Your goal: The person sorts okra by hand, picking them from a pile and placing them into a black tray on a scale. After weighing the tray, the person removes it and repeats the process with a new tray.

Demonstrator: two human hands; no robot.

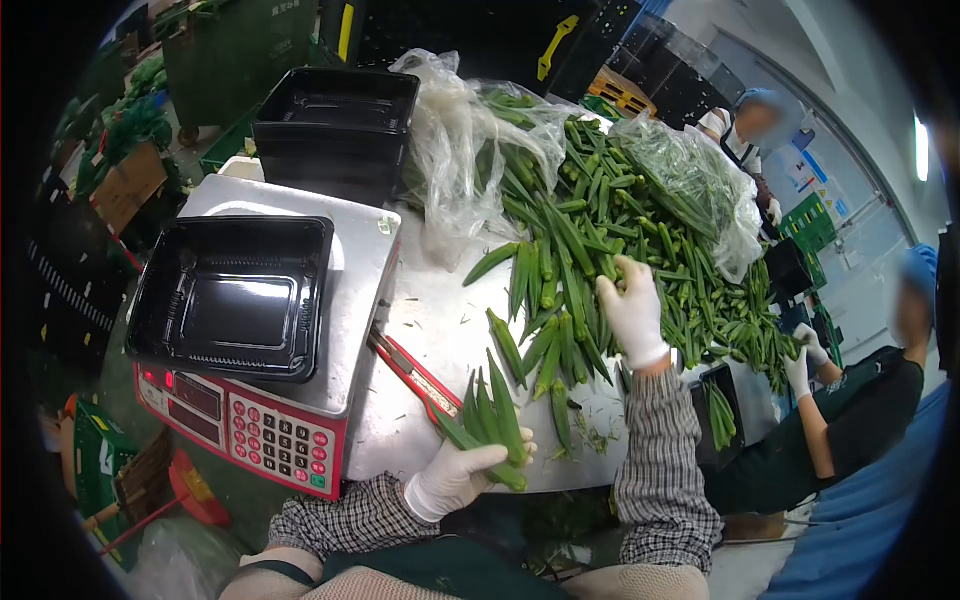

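My left hand (pixel 455 480), in a white glove, is closed around several green okra pods (pixel 492 410) near the table's front edge. Their tips point up and away from me. Over the near side of a large okra pile (pixel 590 215) reaches my right hand (pixel 635 312), also gloved. Its thumb and forefinger are apart at the pods there; whether they touch one is hard to tell. Just beyond my left hand, a red-handled tool (pixel 415 370) lies on the metal table (pixel 425 290) beside the scale.
A black plastic tray (pixel 235 295) sits on the red-framed digital scale (pixel 365 300) at left. Stacked black trays (pixel 335 130) stand behind it. Clear plastic bags (pixel 460 150) lie against the okra. Two co-workers in blue caps are at right, one with gloved hands (pixel 800 370) at the pile.
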